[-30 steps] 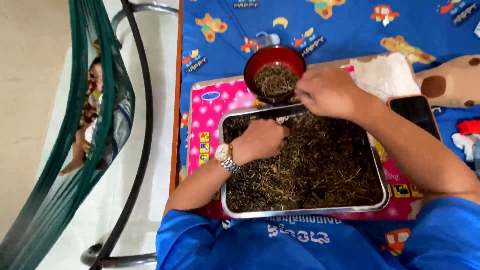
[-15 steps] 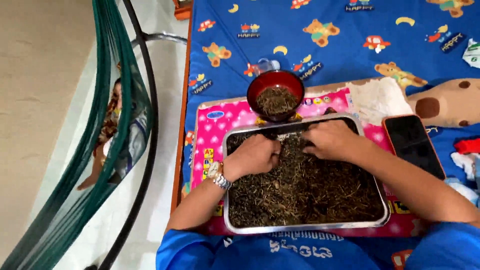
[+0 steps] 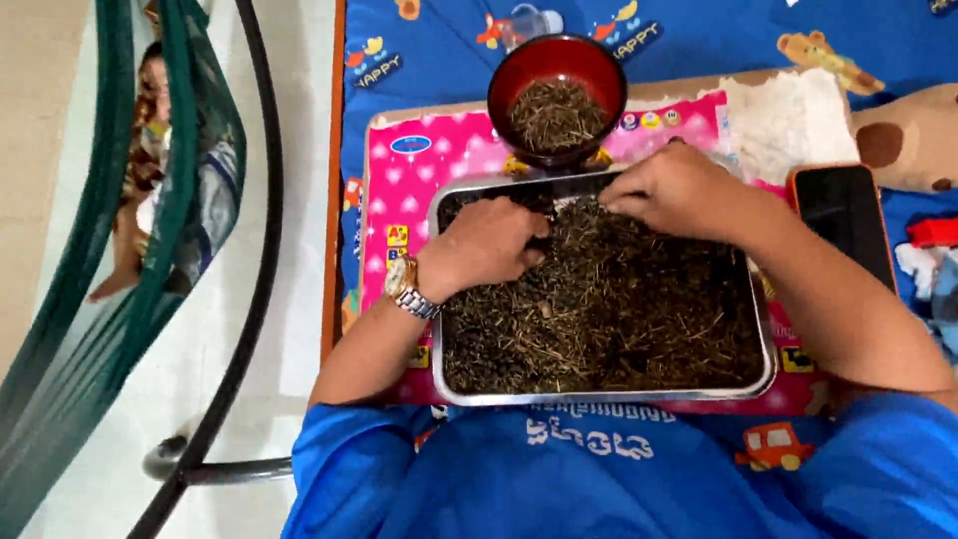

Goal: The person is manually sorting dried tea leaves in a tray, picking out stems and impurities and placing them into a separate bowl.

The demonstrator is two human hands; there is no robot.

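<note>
A rectangular metal tray [image 3: 768,369] sits in front of me, filled with dark dried stems and leaves [image 3: 609,309]. My left hand [image 3: 489,245], with a wristwatch [image 3: 407,286], rests curled on the dried material at the tray's far left. My right hand [image 3: 669,190] is at the tray's far edge, fingertips pinched together on some of the dried material. Just beyond the tray stands a red bowl [image 3: 556,62] holding more of the dried stems.
The tray lies on a pink patterned mat [image 3: 439,155] over a blue cartoon-print sheet [image 3: 429,50]. A black phone [image 3: 843,215] and a white cloth [image 3: 788,115] lie at the right. A green hammock [image 3: 120,250] with a person in it hangs at the left on a metal frame.
My right hand came back from the red bowl to the tray's far edge. The view has shifted, so the tray and bowl now sit nearer the middle.
</note>
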